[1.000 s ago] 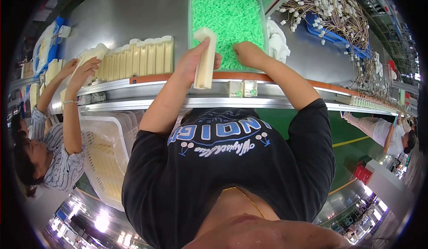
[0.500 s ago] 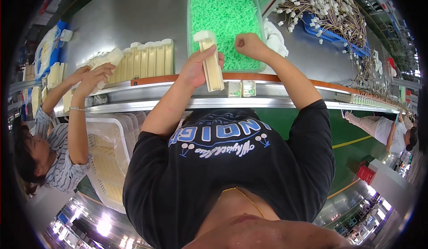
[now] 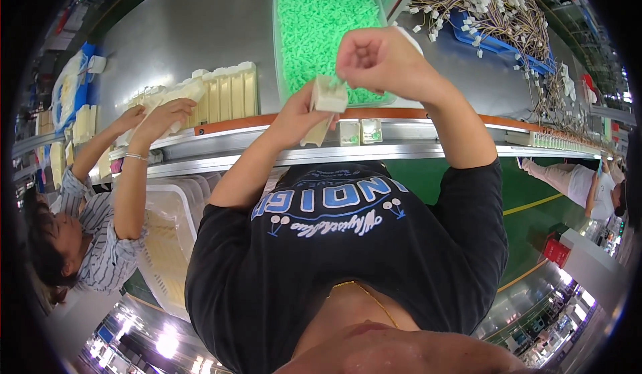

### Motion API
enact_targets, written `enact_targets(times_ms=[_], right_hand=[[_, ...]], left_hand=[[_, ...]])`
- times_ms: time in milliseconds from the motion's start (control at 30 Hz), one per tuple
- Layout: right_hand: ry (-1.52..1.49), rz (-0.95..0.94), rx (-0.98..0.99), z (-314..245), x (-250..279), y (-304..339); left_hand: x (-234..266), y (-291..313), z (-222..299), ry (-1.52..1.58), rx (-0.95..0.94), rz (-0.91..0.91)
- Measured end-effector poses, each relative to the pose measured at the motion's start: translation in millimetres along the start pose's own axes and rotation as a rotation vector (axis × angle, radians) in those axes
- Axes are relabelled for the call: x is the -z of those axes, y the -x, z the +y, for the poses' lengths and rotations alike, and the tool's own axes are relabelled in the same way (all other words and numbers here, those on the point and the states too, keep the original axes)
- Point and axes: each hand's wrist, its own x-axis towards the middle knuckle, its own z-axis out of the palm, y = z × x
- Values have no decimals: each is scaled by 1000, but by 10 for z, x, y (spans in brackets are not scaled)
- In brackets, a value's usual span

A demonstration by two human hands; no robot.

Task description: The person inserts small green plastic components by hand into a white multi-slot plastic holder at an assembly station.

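Note:
My left hand [image 3: 291,121] is closed around a cream plastic housing [image 3: 330,100], long and hollow, its white end tipped up toward my right hand. My right hand [image 3: 388,63] pinches with thumb and forefinger right at that end. A bit of green shows at the fingertips, seemingly a small green plastic piece [image 3: 336,81]; the fingers partly hide it. Just beyond both hands stands a clear tub [image 3: 277,53] filled with loose green pieces [image 3: 321,26] of the same colour. Two small whitish housings [image 3: 360,132] with green inside sit in the metal rail below my hands.
Cream housings [image 3: 231,93] stand in a row on the left of the bench, where a co-worker's hands [image 3: 167,116] handle others. Far right, bundled wires with white connectors overflow a blue tray [image 3: 491,45]. A brown edge strip [image 3: 251,121] runs along the bench; a white crate [image 3: 164,240] stands below.
My right hand has come from over the tub to the housing's end. My left hand has tilted the housing so its white end faces up toward me. The co-worker's hands have shifted right.

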Motion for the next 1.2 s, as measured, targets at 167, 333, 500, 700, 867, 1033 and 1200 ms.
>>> enact_targets(times_ms=[167,333,500,700,867,1033,1200], right_hand=[[217,-27,22,57,-130,24],[348,-113,-28,-53,-172,60],[298,-52,91,-45,-155,119],[446,-106,261,-50,-168,194],[513,-245,300,-57,-138,196],[497,-345,254,-79,-118,127],[451,149,468,110,-262,158]], left_hand=[[-99,29,37,-112,-75,-107],[-52,72,64,189,108,-365],[-95,66,118,207,64,-298],[-31,46,55,221,44,-442],[-23,73,47,305,259,-574],[-41,50,-24,338,177,-599],[-32,39,57,298,-2,-374]])
